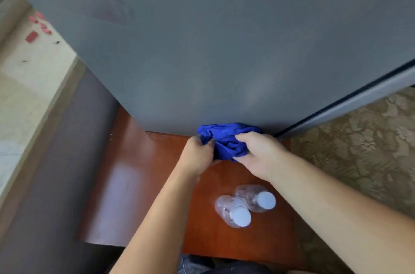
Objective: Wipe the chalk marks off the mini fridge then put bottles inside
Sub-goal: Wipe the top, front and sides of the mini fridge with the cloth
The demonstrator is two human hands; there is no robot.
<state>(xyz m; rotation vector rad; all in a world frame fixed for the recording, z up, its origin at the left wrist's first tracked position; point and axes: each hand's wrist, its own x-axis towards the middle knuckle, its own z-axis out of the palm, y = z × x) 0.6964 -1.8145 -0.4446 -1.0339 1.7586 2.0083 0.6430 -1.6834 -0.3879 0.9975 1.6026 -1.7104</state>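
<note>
Left hand and right hand clutch a cloth low on the fridge, seemingly wiping; upper-left smudges next, then 2 bottles.

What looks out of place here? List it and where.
Red pieces lie scattered on the floor left of the mini fridge, and a faint reddish smudge shows on its grey face. Both bottles stand upright; left hand and right hand grip the blue cloth.
</note>
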